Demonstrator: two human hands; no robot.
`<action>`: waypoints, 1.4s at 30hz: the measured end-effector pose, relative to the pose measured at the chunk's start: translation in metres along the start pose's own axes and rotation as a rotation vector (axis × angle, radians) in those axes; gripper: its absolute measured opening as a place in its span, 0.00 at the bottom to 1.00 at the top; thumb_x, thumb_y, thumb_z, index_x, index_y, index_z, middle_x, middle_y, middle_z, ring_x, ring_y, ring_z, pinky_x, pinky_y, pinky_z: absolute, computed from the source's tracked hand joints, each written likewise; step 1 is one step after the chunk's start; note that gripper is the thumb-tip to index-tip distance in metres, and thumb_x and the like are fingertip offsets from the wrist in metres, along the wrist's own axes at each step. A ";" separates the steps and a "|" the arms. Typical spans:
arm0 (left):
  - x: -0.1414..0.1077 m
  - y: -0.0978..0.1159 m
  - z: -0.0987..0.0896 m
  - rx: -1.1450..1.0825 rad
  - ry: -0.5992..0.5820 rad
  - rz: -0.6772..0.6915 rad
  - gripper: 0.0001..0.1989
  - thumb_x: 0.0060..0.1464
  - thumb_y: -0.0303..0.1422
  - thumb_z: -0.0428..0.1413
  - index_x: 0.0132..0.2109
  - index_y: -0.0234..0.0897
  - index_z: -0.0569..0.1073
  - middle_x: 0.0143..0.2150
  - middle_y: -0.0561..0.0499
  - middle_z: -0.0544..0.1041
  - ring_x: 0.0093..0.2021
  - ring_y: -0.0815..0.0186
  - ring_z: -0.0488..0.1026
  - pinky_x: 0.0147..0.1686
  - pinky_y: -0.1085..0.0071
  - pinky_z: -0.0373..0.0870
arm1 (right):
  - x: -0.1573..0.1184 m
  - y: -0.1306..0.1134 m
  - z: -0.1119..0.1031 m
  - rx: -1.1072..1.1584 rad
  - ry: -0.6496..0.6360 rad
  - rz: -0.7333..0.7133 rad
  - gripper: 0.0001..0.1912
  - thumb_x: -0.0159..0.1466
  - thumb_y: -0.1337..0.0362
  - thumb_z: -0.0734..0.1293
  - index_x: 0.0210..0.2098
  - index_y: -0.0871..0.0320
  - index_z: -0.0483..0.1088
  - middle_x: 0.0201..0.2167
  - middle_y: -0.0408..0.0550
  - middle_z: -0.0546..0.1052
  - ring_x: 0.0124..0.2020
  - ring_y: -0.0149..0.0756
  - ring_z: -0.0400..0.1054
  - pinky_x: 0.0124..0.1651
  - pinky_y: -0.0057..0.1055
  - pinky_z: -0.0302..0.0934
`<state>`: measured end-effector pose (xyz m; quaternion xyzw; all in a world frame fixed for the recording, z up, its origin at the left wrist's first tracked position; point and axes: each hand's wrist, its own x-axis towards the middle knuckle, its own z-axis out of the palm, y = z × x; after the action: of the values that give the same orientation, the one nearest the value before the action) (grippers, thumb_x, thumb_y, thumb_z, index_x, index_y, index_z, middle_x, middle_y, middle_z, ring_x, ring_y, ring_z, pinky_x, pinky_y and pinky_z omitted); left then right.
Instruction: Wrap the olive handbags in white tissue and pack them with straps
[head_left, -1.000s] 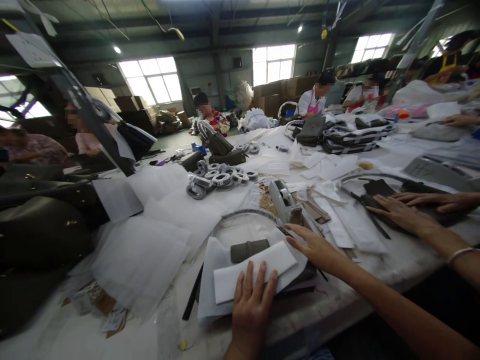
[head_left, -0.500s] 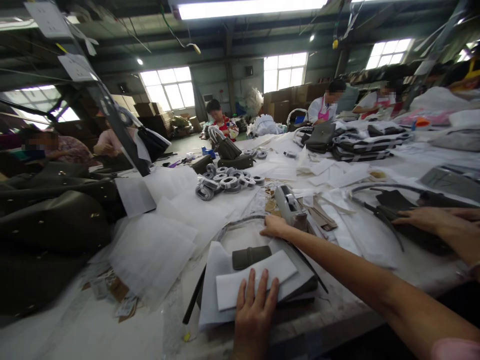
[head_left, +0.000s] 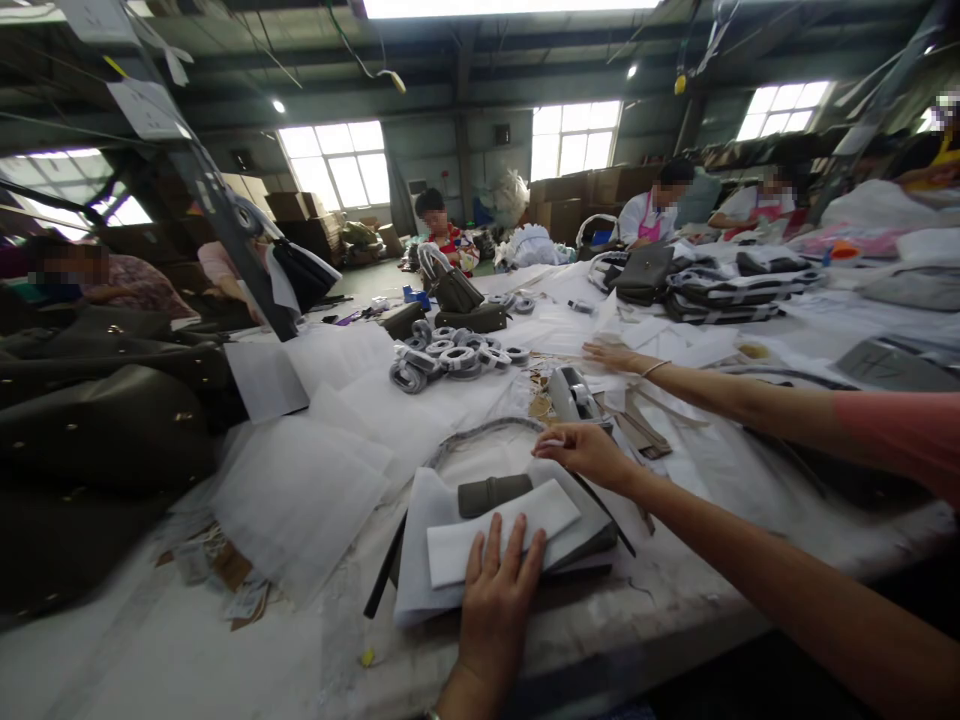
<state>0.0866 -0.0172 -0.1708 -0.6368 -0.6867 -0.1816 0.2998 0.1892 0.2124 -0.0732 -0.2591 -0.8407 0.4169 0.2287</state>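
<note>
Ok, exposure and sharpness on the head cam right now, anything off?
Head view: windows and ceiling light blown out; dark bags at left sink into shadow, outlines soft; wide-angle stretch toward the edges, right forearm looks elongated; left hand reads clearly, but whatever sits at the right hand's fingertips is too small to tell.

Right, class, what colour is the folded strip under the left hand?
White: the strip under the left hand shows best in the head view.
</note>
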 end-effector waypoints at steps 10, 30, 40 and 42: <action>0.013 -0.008 0.005 -0.008 -0.103 -0.032 0.25 0.65 0.34 0.52 0.67 0.52 0.61 0.68 0.56 0.64 0.66 0.53 0.63 0.60 0.53 0.70 | -0.087 0.013 0.007 -0.343 -0.205 -0.440 0.37 0.55 0.79 0.56 0.61 0.50 0.69 0.61 0.43 0.72 0.63 0.37 0.65 0.69 0.41 0.54; 0.048 0.020 -0.028 -0.327 -0.331 -0.391 0.29 0.61 0.52 0.51 0.64 0.47 0.66 0.65 0.48 0.70 0.69 0.47 0.58 0.66 0.36 0.50 | -0.123 0.045 0.023 -0.615 -0.296 -0.583 0.49 0.64 0.43 0.65 0.73 0.62 0.43 0.71 0.58 0.52 0.73 0.50 0.42 0.73 0.51 0.41; 0.034 0.027 -0.001 -0.262 -0.166 -0.362 0.26 0.57 0.51 0.56 0.62 0.58 0.68 0.67 0.57 0.66 0.70 0.48 0.56 0.69 0.40 0.43 | -0.125 0.047 0.031 -0.710 -0.215 -0.587 0.47 0.67 0.43 0.61 0.72 0.66 0.42 0.72 0.58 0.51 0.73 0.49 0.42 0.72 0.50 0.45; 0.033 0.027 0.001 -0.271 -0.170 -0.368 0.26 0.58 0.51 0.55 0.62 0.58 0.67 0.67 0.58 0.65 0.70 0.49 0.55 0.69 0.41 0.42 | -0.124 0.045 0.031 -0.682 -0.210 -0.593 0.47 0.67 0.43 0.61 0.72 0.66 0.42 0.71 0.58 0.52 0.73 0.49 0.42 0.72 0.50 0.45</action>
<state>0.1125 0.0120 -0.1539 -0.5485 -0.7832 -0.2695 0.1145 0.2766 0.1400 -0.1478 -0.0244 -0.9862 0.0571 0.1535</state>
